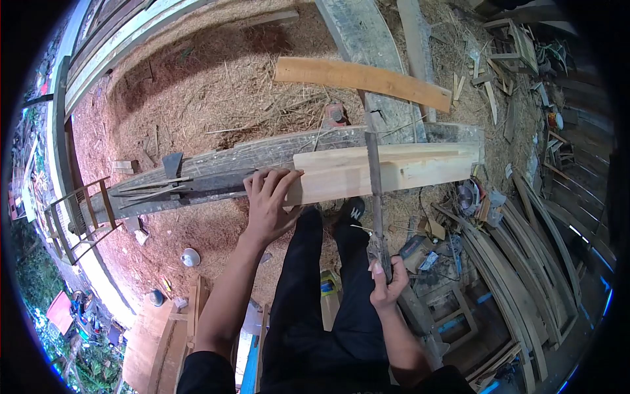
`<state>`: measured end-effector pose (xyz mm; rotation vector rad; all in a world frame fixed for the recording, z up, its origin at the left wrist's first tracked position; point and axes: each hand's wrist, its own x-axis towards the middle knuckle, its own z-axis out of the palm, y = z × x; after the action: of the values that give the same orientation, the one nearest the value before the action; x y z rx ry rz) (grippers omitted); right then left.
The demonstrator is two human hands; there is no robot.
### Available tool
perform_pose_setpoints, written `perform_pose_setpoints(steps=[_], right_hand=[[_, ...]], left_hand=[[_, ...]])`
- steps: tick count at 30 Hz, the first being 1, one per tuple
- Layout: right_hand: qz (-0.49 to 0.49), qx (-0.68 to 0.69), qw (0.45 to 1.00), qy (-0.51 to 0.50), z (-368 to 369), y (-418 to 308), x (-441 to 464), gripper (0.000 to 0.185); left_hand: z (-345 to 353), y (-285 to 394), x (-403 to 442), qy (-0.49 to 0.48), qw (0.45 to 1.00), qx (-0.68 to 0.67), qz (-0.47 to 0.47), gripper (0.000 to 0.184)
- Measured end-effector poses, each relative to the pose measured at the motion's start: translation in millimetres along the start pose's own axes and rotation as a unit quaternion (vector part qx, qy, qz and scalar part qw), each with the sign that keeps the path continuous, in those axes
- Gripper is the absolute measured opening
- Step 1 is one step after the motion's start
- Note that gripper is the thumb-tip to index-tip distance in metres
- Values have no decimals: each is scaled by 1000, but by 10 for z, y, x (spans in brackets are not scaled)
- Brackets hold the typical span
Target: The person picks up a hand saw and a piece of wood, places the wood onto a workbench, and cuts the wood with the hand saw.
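Note:
My left hand lies with fingers spread at the left end of a pale wooden board, where it meets a dark timber piece. Both rest on a long weathered plank. My right hand, below the plank, grips the near end of a long, thin dark strip. The strip crosses over the pale board and reaches beyond its far edge. An orange-brown board lies farther away, near the strip's far end.
Curved timber pieces are stacked at the right. A red object sits behind the plank. Wood shavings cover the ground. At the far left stands a small wooden frame; a round lamp-like object lies lower left.

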<state>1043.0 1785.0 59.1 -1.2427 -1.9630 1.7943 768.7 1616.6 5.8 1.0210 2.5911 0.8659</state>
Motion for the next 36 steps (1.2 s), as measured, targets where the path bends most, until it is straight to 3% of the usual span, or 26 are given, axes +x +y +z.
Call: perform_pose_setpoints(steps=[10,19,24,30,36], right_hand=[[22,10,999,-36,-193,289,-386,21],[5,-18,996,-88,-566,521,-961,23],[70,-19,992,-104,-483,696,-1126,25],[24,-17,994,-109,-199,756,-1223,24],[62,-6,992,-107,115,679,-1356,23]], left_hand=[[171,-44,-876,-9,999,25,-44,75],[166,-71,-1426,47,995,26,-79,73],[42,-350,-1649,36,996,27,-80,73],[-139,-755,-2074,48,994,41,-94,69],[-346,-1111,-2264,41,993,59,-96,73]])
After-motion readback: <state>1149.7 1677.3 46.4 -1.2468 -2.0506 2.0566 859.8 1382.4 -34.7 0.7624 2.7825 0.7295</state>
